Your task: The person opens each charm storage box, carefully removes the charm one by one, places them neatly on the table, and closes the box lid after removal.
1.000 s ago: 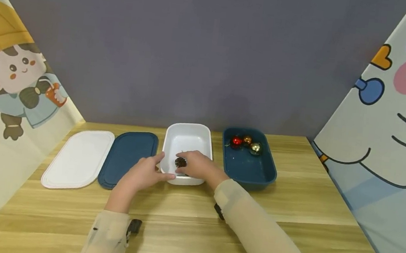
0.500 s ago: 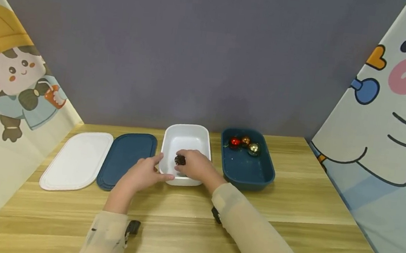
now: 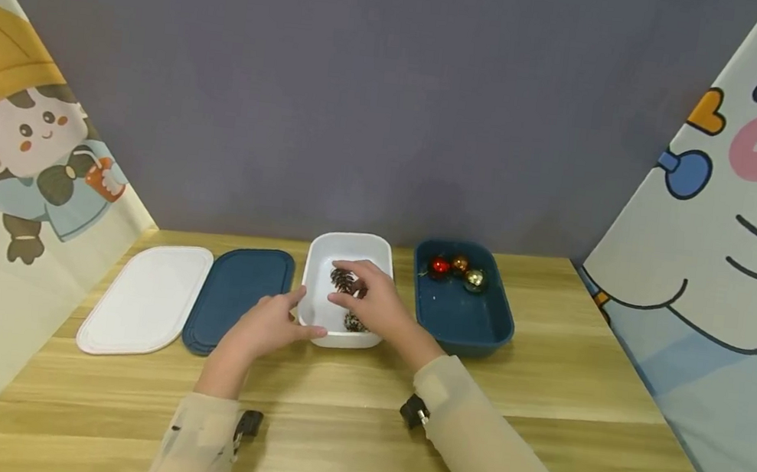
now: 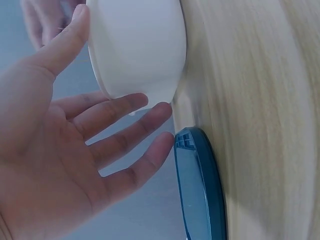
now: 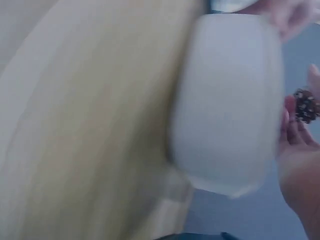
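The right grip (image 3: 380,304) pinches a pinecone (image 3: 344,280) up over the white bin (image 3: 352,248), and a second pinecone (image 3: 355,323) lies inside near the front! The left grip (image 3: 268,326), fingers spread and relaxed, touches that bin's near-left corner. Right beside, three baubles (image 3: 460,264) sit in the blue bin (image 3: 456,319).

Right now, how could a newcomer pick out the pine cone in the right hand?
On the wooden table, find the white box, left of the dark blue box. The right hand reaches in there, holding the pine cone. Unlike the other cone, by the box's near end, this one is pinched in that hand.
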Motion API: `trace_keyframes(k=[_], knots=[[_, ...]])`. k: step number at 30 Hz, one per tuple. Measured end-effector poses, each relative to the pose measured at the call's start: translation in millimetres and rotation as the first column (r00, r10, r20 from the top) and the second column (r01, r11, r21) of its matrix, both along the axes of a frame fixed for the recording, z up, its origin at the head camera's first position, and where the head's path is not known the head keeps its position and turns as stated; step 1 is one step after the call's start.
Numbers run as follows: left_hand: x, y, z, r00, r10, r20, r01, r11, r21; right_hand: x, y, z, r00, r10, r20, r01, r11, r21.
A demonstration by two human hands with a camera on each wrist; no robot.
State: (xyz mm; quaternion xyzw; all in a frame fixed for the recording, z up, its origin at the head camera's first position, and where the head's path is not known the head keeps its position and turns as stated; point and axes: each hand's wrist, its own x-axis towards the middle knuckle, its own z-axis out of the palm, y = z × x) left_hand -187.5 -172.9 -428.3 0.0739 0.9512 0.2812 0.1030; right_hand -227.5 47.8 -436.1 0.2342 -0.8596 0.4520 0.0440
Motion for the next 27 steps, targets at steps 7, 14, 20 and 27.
trace_keyframes(k=[7,14,20,27], knots=[[3.5,-0.6,-1.0,1.0,0.005,0.012,-0.005,1.0,-0.002,32.0,8.7,23.0,0.982,0.107,0.158,-0.079,0.982,-0.172],[0.7,-1.5,0.9,1.0,0.002,0.01,-0.002,1.0,-0.003,58.5,12.6,33.5,0.971,0.097,0.219,-0.042,0.97,-0.241],[-0.4,-1.6,0.4,1.0,-0.002,0.001,0.002,1.0,-0.001,75.7,16.5,31.0,0.956,0.064,0.287,0.005,0.972,-0.236],[-0.1,-1.1,1.3,1.0,0.0,0.004,0.0,1.0,0.0,89.9,22.2,18.3,0.955,0.036,0.295,0.017,0.984,-0.178]])
